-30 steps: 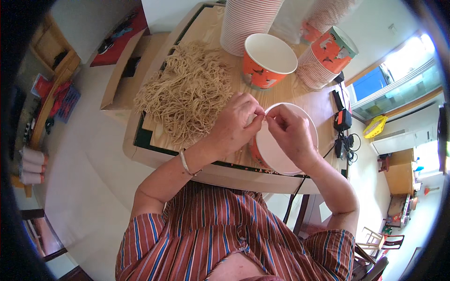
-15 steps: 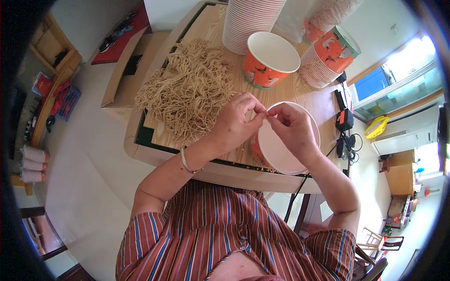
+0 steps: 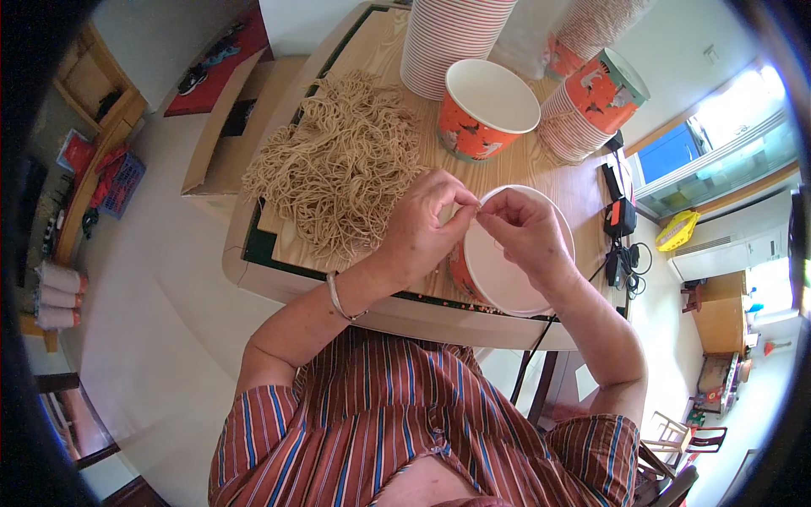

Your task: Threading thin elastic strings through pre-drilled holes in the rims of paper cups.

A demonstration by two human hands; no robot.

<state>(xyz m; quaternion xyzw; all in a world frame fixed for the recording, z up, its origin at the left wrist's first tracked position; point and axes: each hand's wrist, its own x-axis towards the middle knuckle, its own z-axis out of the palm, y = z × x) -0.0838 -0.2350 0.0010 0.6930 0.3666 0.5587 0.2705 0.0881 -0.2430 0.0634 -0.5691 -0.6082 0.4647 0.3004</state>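
My left hand (image 3: 427,224) and my right hand (image 3: 528,232) meet fingertip to fingertip, each in a pinch. Whatever sits between the fingers is too small to make out. Below them is a wide paper tub (image 3: 504,283) with a white inside and an orange printed outside, partly covered by my right hand. Left of my left hand spreads a heap of tangled beige string (image 3: 338,160). Beyond my hands stands a second orange paper tub (image 3: 483,135), upright, its white inside showing.
A tall stack of nested paper tubs (image 3: 452,51) rises at the far side of the table (image 3: 549,165). To its right is a shorter upside-down stack (image 3: 596,97). Black adapters and cables (image 3: 623,220) lie along the right edge. An open cardboard box (image 3: 215,152) stands to the left.
Both hands have shifted very slightly, still pinched together above the near tub. The tubs and the string heap look the same.
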